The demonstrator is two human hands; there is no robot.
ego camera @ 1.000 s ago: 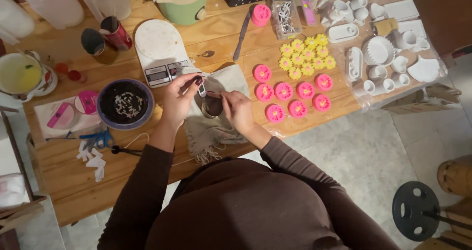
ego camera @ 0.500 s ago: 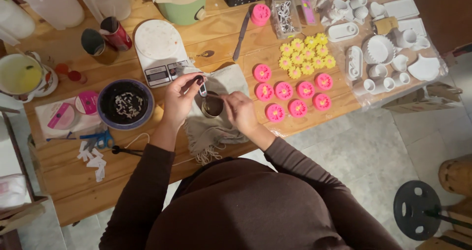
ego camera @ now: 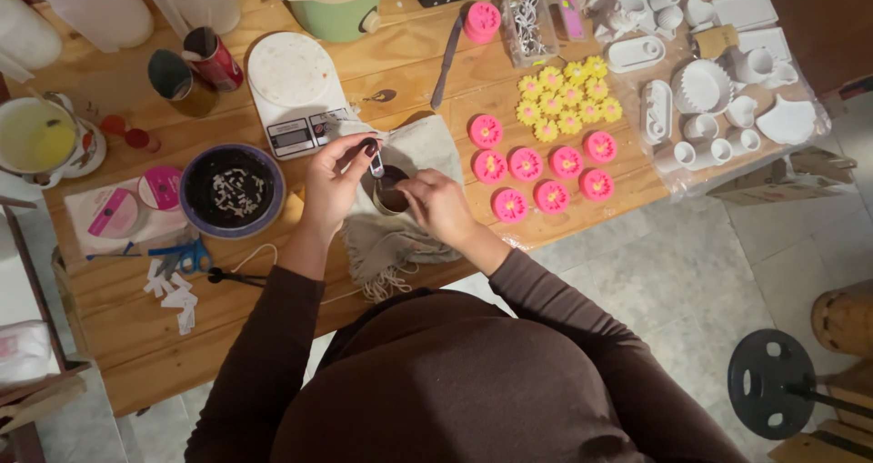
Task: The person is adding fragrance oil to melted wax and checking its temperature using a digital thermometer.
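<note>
A small dark cup (ego camera: 391, 190) stands on a beige cloth (ego camera: 400, 236) on the wooden table (ego camera: 136, 354). My left hand (ego camera: 332, 176) pinches a small metal clip (ego camera: 376, 163) just above the cup's rim. My right hand (ego camera: 436, 204) rests against the cup's right side, fingers curled at its rim. What is inside the cup looks dark; I cannot make out more.
A white kitchen scale (ego camera: 291, 90) and a dark bowl (ego camera: 232, 190) sit left of the cloth. Pink flower shapes (ego camera: 536, 167) and yellow ones (ego camera: 568, 95) lie to the right, white moulds (ego camera: 718, 90) beyond. A green pot (ego camera: 332, 4), scissors (ego camera: 177, 258) and a yellow-filled cup (ego camera: 36, 135) are nearby.
Both hands stay at the cup with only slight finger movement; the clip remains over the rim.
</note>
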